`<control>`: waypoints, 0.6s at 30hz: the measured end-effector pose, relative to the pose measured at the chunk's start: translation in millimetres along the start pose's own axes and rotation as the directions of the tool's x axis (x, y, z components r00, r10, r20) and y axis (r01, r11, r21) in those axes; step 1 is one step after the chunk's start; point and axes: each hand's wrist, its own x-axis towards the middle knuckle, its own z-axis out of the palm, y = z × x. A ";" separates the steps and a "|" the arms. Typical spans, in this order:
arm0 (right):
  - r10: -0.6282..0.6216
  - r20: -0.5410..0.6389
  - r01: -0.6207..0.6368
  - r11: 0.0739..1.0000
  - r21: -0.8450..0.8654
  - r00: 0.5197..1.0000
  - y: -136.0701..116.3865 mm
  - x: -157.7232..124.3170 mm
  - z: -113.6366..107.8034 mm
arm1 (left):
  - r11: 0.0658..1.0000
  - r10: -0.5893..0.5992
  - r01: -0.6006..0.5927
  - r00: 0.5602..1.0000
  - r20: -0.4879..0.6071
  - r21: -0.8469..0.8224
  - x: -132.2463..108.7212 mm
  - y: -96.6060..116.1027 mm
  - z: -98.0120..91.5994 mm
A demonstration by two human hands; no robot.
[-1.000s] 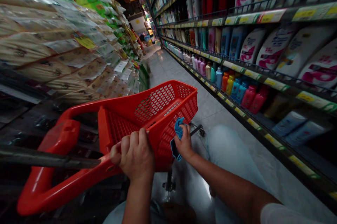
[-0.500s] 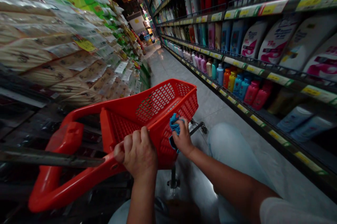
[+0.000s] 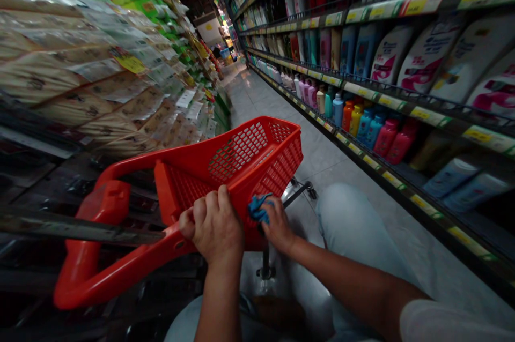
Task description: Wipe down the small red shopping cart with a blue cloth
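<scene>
A red plastic shopping cart (image 3: 193, 150) stands before me, its loop handle pointing to the lower left. My left hand (image 3: 217, 227) is closed over the cart's near top rim, where the basket meets the handle. In my right hand (image 3: 277, 224) is a crumpled blue cloth (image 3: 259, 208), pressed against the outside of the cart's near side wall. The fingers are curled round the cloth and hide part of it. The basket's inside, as far as it shows, holds nothing.
Shelves of shampoo bottles (image 3: 428, 58) with price strips line the right side. Stacked plastic-wrapped packs (image 3: 100, 74) rise on the left. A grey metal bar (image 3: 80, 229) crosses near the handle. Grey tiled floor (image 3: 257, 93) runs down the aisle. My knee (image 3: 354, 224) is beside the cart.
My right hand has moved the cloth left and down along the cart's side wall. The left hand keeps its hold on the rim. The cart has shifted slightly in view.
</scene>
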 end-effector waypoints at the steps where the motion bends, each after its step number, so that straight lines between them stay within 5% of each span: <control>1: 0.139 -0.103 -0.141 0.990 -0.007 0.985 15.4 8.3 -4.0 | 1.000 -0.007 0.007 1.000 -0.006 -0.007 -0.2 0.4 -1.1; 4: 0.325 -0.243 -0.336 0.942 -0.003 0.914 35.0 15.8 -5.5 | 0.999 -0.036 0.036 0.999 -0.001 -0.006 0.8 2.4 -2.3; 11: 0.194 -0.034 -0.190 0.978 0.091 0.980 -34.8 -32.5 17.8 | 0.998 0.009 -0.010 1.000 -0.016 -0.062 4.9 4.4 4.0; 15: 0.229 -0.151 -0.214 0.971 0.107 0.962 -37.1 26.5 -1.6 | 0.961 0.184 -0.195 0.980 -0.074 -0.194 -5.3 -7.7 -19.3; 18: 0.248 -0.256 -0.227 0.968 0.108 0.934 -26.6 77.3 -18.7 | 0.962 0.109 -0.152 0.975 -0.192 -0.225 -18.5 -36.0 -49.9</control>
